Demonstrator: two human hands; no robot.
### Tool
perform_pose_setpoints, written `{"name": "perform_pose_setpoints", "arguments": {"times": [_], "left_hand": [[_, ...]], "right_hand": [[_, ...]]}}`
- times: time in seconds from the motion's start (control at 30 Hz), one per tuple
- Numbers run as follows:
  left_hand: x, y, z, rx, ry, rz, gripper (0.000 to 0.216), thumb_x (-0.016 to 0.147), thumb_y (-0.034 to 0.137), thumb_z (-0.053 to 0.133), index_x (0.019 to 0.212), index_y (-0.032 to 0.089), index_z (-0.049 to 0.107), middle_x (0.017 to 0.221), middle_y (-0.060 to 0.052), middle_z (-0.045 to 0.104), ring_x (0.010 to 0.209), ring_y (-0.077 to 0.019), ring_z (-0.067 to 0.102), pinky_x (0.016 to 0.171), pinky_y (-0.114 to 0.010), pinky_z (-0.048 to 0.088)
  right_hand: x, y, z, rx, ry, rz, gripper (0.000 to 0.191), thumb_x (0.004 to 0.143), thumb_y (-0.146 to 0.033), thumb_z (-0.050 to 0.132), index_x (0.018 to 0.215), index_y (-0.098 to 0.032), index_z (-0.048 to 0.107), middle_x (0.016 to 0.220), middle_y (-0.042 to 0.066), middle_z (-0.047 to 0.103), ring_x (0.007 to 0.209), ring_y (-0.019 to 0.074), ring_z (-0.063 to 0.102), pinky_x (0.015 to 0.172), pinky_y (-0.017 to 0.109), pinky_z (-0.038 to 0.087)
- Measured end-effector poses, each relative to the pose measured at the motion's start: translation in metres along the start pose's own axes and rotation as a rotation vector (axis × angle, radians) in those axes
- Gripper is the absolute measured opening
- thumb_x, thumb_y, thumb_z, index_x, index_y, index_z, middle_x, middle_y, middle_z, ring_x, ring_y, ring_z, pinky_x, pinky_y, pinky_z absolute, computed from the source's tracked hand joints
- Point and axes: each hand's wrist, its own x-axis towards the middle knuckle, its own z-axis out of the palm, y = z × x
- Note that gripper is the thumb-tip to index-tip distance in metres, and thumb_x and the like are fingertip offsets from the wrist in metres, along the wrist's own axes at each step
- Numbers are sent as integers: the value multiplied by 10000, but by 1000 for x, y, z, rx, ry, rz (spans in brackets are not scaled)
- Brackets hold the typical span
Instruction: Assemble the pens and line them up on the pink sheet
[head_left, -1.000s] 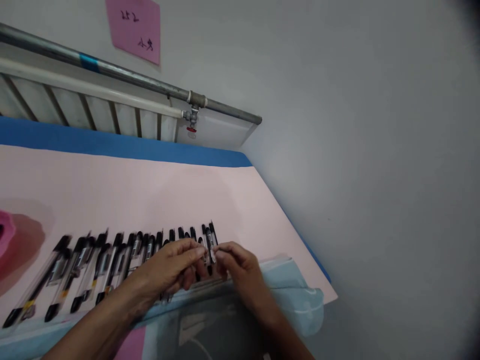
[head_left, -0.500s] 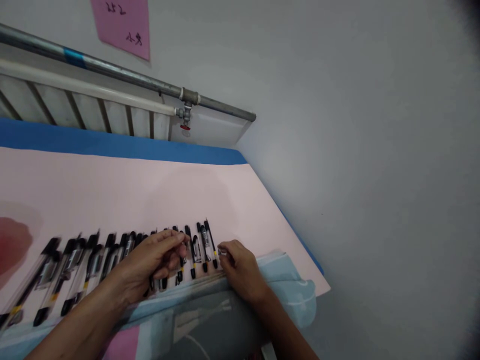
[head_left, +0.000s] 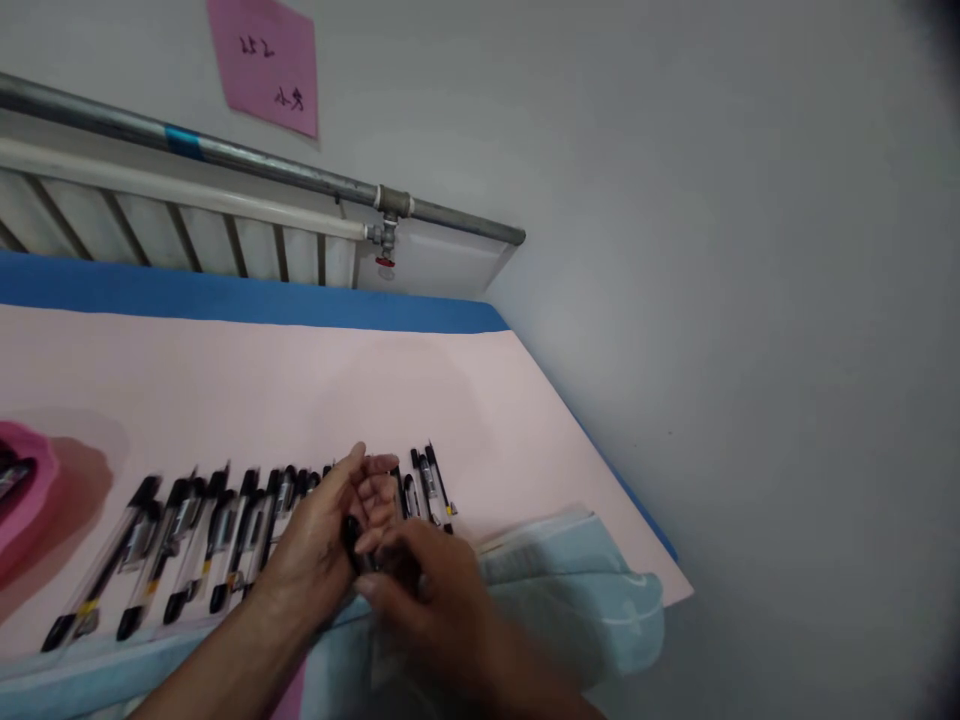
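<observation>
Across the pink sheet runs a row of pens (head_left: 154, 560) with clear barrels and black ends, some with small loose-looking pieces beside them. My left hand (head_left: 330, 530) is over the row, palm turned up and fingers curled in. A small dark pen part (head_left: 354, 540) shows in its palm, partly covered by the fingers. My right hand (head_left: 442, 590) meets it from the right, blurred, thumb and fingers bent together at the left palm. What lies between the right fingers is hidden. Several pens (head_left: 431, 480) lie just beyond both hands.
A pink bowl (head_left: 30, 500) with dark pieces stands at the left edge. Light-blue cloth (head_left: 570, 580) covers the near edge. Behind the pink sheet (head_left: 247, 385) are a blue border (head_left: 262, 305), a radiator (head_left: 202, 240) and a pipe (head_left: 285, 172). A grey wall (head_left: 712, 330) bounds the right.
My right hand has moved left from the end of the row to my left hand. The left hand has turned its palm upward. The view has shifted left, bringing the bowl into sight.
</observation>
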Motion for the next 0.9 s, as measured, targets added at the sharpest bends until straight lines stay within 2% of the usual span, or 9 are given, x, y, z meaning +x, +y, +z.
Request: {"name": "perform_pose_setpoints", "arguments": {"times": [0.07, 0.13, 0.2, 0.3, 0.4, 0.5, 0.7, 0.8, 0.9], "left_hand": [[-2, -1, 1, -16, 23, 51, 264, 795, 376, 481, 786, 135, 587, 539, 29, 461, 346, -40, 328, 322, -175, 311], [-2, -1, 2, -12, 70, 102, 253, 792, 365, 488, 792, 137, 599, 597, 3, 527, 425, -67, 441, 409, -198, 401], [-1, 2, 2, 20, 128, 167, 252, 787, 352, 501, 813, 131, 617, 726, -43, 603, 636, -115, 562, 572, -222, 468], [3, 8, 0, 86, 174, 261, 253, 766, 356, 540, 853, 135, 631, 879, -65, 637, 879, -159, 571, 745, -244, 451], [7, 11, -5, 116, 202, 252, 230, 766, 336, 545, 850, 139, 629, 876, -57, 640, 882, -168, 575, 753, -268, 446], [10, 12, -9, 124, 203, 220, 210, 773, 310, 541, 840, 133, 630, 872, -63, 643, 869, -172, 583, 741, -280, 454], [11, 14, -14, 190, 183, 213, 225, 740, 335, 578, 824, 137, 644, 856, -65, 655, 847, -170, 592, 705, -270, 466], [13, 22, -21, 310, 162, 299, 253, 686, 355, 631, 825, 144, 643, 837, -59, 654, 828, -171, 591, 695, -269, 458], [12, 32, -25, 517, 254, 490, 247, 680, 354, 623, 831, 158, 633, 797, -42, 645, 784, -164, 584, 694, -279, 444]], "right_hand": [[2, -3, 14, -2, 31, -27, 168, 686, -171, 594, 847, -211, 574, 783, -22, 621, 676, 114, 557, 616, 208, 421], [4, 1, 19, -43, 68, -38, 146, 674, -159, 588, 810, -208, 562, 768, -20, 618, 671, 114, 552, 613, 207, 413], [9, 8, 11, -78, 89, 9, 100, 675, -163, 581, 761, -205, 552, 687, -32, 593, 613, 104, 531, 565, 194, 395], [21, 29, -16, -91, 150, 146, 53, 698, -184, 550, 748, -191, 534, 617, -39, 546, 548, 94, 500, 507, 183, 377], [36, 58, -38, -194, 267, 218, 48, 698, -214, 544, 726, -180, 524, 594, -35, 511, 542, 102, 480, 521, 201, 381], [43, 79, -43, -233, 275, 225, 61, 704, -238, 536, 710, -182, 512, 594, -32, 513, 545, 105, 477, 533, 207, 383], [40, 82, -38, -448, 252, 132, 168, 775, -293, 457, 655, -186, 509, 595, -14, 524, 564, 117, 471, 518, 213, 337], [40, 84, -39, -479, 270, 110, 214, 802, -306, 409, 670, -182, 524, 612, 0, 546, 579, 122, 485, 531, 215, 348], [40, 82, -41, -468, 255, 90, 237, 793, -319, 389, 692, -179, 552, 642, 17, 585, 608, 134, 521, 566, 223, 377]]}}
